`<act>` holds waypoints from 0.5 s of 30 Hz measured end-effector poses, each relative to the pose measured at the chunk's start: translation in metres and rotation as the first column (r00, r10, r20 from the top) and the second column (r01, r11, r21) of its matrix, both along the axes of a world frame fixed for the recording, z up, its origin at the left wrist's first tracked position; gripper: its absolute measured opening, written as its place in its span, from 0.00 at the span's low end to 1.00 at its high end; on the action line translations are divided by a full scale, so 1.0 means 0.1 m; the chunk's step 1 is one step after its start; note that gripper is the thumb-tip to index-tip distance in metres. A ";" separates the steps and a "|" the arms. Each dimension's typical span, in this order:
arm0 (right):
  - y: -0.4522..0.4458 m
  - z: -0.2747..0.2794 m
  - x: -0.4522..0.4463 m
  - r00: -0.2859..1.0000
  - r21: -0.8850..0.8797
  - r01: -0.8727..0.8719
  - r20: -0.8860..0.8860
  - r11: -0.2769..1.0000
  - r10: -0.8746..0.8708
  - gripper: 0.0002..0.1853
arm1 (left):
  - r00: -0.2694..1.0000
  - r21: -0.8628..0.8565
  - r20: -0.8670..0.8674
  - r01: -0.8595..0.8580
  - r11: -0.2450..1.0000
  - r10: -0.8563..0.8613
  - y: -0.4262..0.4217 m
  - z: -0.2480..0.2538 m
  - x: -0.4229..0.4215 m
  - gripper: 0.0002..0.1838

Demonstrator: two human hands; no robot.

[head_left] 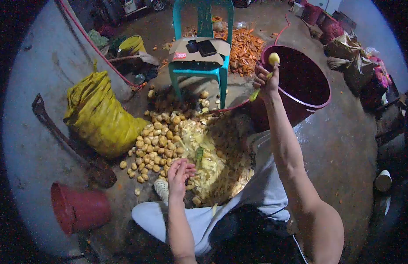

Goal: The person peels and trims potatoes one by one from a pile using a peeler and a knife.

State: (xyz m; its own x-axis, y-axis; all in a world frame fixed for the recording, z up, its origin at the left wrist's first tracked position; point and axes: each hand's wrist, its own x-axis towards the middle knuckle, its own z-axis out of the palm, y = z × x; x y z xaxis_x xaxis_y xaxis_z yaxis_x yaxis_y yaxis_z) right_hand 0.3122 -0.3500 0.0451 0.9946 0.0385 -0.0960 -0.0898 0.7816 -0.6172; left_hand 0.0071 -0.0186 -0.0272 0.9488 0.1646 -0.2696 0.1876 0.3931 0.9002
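Note:
My right hand [267, 80] reaches out to the near side of the large dark red tub [322, 105]. A pale peeled potato [274, 58] is at its fingertips, above the tub's rim. From the same hand sticks out a yellow-green object [254, 95], perhaps a peeler handle; its kind is unclear. My left hand [181, 173] hovers over the near edge of the potatoes, fingers loosely bent and apart, nothing visible in it. Unpeeled potatoes [155, 143] lie heaped on the floor beside a pile of pale peelings [204, 169]. A green strip-like item [199, 156] rests on the peelings.
A teal plastic chair [198, 72] with cardboard [179, 48] and dark devices [207, 48] stands ahead, orange scraps [248, 48] behind it. At left are a full yellow sack [100, 116], a shovel [63, 127] and a red bucket [80, 207]. Sacks [349, 50] line the right wall.

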 end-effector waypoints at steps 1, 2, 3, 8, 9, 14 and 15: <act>0.06 0.05 -0.07 0.989 -0.191 0.110 -0.073 0.975 -0.126 0.33 | 1.000 -0.002 -0.008 0.003 1.000 -0.003 0.00 0.01 0.00 0.15; 0.06 -0.32 0.04 0.990 -0.290 0.130 -0.017 0.948 -0.141 0.29 | 1.000 -0.008 -0.007 0.000 1.000 0.000 0.02 0.01 0.01 0.15; 0.04 -0.71 0.16 0.987 -0.384 0.158 0.038 0.910 -0.156 0.25 | 1.000 0.014 -0.002 0.001 1.000 -0.001 0.04 0.02 0.01 0.15; 0.64 -2.41 -0.43 0.939 -0.869 -0.307 -0.210 0.388 0.274 0.15 | 0.998 0.065 0.005 -0.067 0.996 0.066 0.20 0.07 -0.08 0.16; 0.76 -2.92 -0.54 0.916 -0.902 -0.340 -0.254 0.266 0.310 0.12 | 0.994 0.070 -0.022 -0.105 0.992 0.107 0.28 0.07 -0.14 0.16; 1.15 -4.50 -1.19 0.635 -0.854 -0.517 -0.424 -0.052 0.646 0.11 | 0.957 0.050 -0.036 -0.285 0.957 0.287 0.66 0.10 -0.49 0.17; 1.33 -4.30 -1.38 0.651 -0.859 -0.499 -0.458 -0.113 0.605 0.12 | 0.944 0.061 -0.038 -0.326 0.943 0.329 0.75 0.06 -0.56 0.16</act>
